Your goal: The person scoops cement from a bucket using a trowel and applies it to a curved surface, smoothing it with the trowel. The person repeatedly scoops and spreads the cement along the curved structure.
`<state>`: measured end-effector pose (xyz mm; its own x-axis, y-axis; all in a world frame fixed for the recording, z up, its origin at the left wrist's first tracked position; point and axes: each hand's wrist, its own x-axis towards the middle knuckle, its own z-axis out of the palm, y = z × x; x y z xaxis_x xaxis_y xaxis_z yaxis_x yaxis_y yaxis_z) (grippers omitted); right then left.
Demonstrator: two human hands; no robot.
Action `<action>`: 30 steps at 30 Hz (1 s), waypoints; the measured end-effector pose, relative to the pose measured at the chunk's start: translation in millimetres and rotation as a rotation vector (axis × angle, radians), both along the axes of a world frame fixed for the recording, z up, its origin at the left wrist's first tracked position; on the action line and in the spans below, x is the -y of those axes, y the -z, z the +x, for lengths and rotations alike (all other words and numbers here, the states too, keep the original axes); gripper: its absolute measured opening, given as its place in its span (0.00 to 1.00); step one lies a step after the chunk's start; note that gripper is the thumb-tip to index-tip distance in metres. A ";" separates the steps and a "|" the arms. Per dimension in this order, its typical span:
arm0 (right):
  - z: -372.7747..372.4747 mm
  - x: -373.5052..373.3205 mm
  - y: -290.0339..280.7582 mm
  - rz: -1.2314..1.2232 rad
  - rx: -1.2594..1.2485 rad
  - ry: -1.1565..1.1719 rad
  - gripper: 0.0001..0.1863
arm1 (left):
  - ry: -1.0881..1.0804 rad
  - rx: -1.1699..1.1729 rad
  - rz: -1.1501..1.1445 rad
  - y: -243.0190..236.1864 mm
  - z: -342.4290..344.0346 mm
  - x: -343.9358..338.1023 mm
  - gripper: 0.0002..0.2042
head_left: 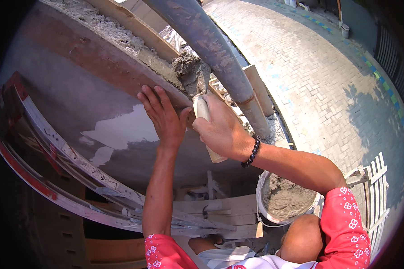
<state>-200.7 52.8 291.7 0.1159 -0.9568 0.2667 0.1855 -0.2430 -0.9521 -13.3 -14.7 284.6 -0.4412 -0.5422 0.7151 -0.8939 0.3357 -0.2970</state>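
My right hand (222,130) grips the pale wooden handle of a trowel (202,92), whose blade carries a lump of wet grey mortar against the top edge of a wall. My left hand (163,114) lies flat, fingers spread, on a reddish board (89,54) pressed along that wall edge. A black bead bracelet sits on my right wrist. Rough mortar (110,29) lies along the wall's top beside a wooden strip.
A grey pipe (211,42) slants just past the trowel. A white bucket (285,197) of wet mortar stands by my knee. The plastered grey wall (76,116) drops to the left, with metal rails (67,157) below. Brick paving (323,71) lies far below right; wooden planks underfoot.
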 end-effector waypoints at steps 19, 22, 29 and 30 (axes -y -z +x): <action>31.3 39.2 -26.7 -0.307 -0.311 0.069 0.17 | 0.024 0.028 -0.089 7.8 13.2 9.3 0.41; 28.1 32.2 -19.0 -0.425 -0.367 0.046 0.18 | 0.006 0.023 -0.100 10.2 9.4 11.7 0.40; 21.8 18.4 -27.2 -0.521 -0.391 0.021 0.20 | 0.049 0.052 -0.213 8.4 7.1 18.9 0.38; 21.7 21.3 -29.9 -0.487 -0.381 -0.013 0.20 | 0.056 0.059 -0.221 8.1 5.5 16.9 0.37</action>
<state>-178.9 31.5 321.5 0.3001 -0.7335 0.6099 -0.1395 -0.6662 -0.7326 -7.8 -31.6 276.5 -0.5105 -0.3490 0.7859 -0.8547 0.3058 -0.4195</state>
